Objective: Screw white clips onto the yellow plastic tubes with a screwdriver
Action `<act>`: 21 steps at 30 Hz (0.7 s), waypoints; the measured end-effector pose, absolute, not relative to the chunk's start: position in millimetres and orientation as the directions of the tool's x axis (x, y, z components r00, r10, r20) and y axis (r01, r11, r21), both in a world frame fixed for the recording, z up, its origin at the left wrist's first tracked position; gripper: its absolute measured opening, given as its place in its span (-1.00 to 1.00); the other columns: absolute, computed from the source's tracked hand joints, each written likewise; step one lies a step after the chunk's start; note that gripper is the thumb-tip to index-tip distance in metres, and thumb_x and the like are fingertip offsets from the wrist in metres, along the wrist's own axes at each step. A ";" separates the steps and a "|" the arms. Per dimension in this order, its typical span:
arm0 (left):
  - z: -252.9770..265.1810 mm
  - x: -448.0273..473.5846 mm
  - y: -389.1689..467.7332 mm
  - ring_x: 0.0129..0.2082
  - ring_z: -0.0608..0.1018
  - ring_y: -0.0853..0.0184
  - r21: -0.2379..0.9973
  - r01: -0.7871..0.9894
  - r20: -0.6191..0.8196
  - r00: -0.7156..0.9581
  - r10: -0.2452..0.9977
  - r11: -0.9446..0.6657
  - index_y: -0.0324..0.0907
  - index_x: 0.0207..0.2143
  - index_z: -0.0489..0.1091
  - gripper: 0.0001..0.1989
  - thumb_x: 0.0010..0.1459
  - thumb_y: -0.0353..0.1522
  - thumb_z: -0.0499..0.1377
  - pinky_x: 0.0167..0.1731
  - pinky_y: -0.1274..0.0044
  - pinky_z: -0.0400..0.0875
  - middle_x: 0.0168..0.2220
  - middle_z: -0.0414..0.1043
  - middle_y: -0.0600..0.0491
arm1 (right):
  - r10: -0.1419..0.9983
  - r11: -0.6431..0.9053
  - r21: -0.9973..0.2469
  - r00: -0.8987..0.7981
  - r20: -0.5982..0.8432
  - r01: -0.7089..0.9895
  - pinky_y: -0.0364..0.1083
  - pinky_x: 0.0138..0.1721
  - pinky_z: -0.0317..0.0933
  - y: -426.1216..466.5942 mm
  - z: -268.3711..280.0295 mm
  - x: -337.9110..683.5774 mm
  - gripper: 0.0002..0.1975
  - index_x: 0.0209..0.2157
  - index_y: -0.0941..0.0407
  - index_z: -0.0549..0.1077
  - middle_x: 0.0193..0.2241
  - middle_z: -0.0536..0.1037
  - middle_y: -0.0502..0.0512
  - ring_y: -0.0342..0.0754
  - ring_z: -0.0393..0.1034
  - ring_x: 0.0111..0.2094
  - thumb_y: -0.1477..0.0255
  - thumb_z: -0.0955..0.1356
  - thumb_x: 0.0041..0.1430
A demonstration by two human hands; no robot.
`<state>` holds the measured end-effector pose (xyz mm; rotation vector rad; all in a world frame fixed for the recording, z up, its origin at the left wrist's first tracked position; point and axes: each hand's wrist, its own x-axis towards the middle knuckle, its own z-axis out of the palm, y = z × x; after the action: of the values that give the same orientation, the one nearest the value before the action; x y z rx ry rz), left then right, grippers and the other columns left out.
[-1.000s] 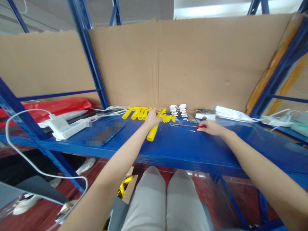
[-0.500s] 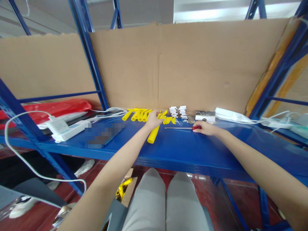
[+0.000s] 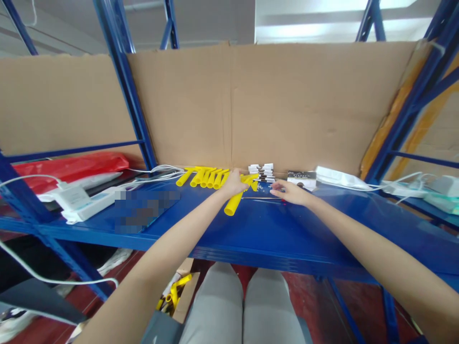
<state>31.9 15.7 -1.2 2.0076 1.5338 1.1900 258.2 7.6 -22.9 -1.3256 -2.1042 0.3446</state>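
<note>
My left hand (image 3: 234, 183) is closed around a yellow T-shaped plastic tool with a tubular handle (image 3: 234, 204); its handle end points toward me. To the right, my right hand (image 3: 289, 192) hovers over the shelf with fingers apart and nothing visible in them. A screwdriver (image 3: 263, 198) lies below that hand, its red handle mostly hidden. Near my right fingertips are small silvery screws (image 3: 264, 188), too small to tell apart. Small yellow plastic pieces (image 3: 255, 185) lie between my hands, partly covered by the tool's head.
Several yellow T-shaped tools (image 3: 204, 177) stand in a row left of my left hand. Behind are stacked white packets (image 3: 261, 169), a small box (image 3: 301, 180) and a white power strip (image 3: 340, 177). Cardboard (image 3: 279, 105) closes the back. A box of yellow parts (image 3: 187, 296) sits below.
My right hand has let go of the screwdriver, now lying on the shelf, and moved left toward the screws. My left hand still holds the yellow tool. The view has shifted slightly.
</note>
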 end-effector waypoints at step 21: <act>-1.8 47.2 15.0 -0.39 0.55 0.33 0.988 0.128 0.049 0.261 0.964 -0.085 -0.27 -0.30 0.42 -0.73 0.03 -0.24 0.25 -0.39 0.53 0.40 -0.35 0.52 -0.06 | 0.987 -0.008 -0.953 0.153 -0.056 -0.303 -0.26 -0.57 0.27 45.2 13.3 192.6 -0.85 -0.45 0.17 0.36 -0.70 0.40 -0.03 -0.25 0.24 -0.67 0.56 0.27 0.21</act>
<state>47.2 15.0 -1.8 1.4718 1.0775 0.9923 192.6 45.2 13.3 -1.0765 -0.8530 1.2438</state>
